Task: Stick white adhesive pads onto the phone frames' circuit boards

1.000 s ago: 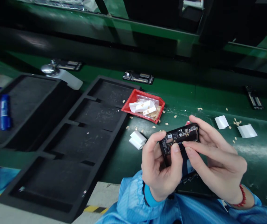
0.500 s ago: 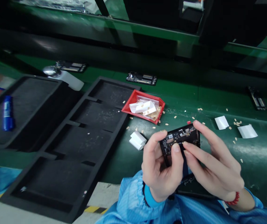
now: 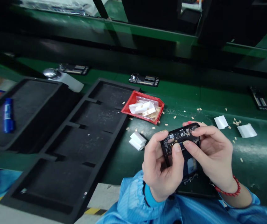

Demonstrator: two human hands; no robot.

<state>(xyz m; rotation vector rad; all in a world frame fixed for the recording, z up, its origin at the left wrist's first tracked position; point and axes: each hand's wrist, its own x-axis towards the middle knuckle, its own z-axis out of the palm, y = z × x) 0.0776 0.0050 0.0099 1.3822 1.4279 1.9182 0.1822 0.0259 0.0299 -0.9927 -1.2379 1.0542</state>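
My left hand (image 3: 160, 169) and my right hand (image 3: 211, 154) both grip a black phone frame with a bare circuit board (image 3: 181, 140), held above the green bench edge. The left thumb presses on the board's top left part. The right index finger and thumb pinch at the middle of the board; whatever small piece sits under them is too tiny to make out. A red bead bracelet (image 3: 228, 191) circles my right wrist. Blue sleeves cover both arms.
A red bin (image 3: 133, 102) with white strips sits behind the hands. A black foam tray (image 3: 77, 149) with several pockets lies left, a second tray (image 3: 42, 93) with a blue tube (image 3: 7, 114) beyond. White tabs (image 3: 137, 140) and tan scraps litter the bench. More phone boards (image 3: 144, 79) ride the belt.
My right hand has curled in closer over the board, its fingers bent from stretched to pinching. The left hand has kept its grip. The camera drifted slightly.
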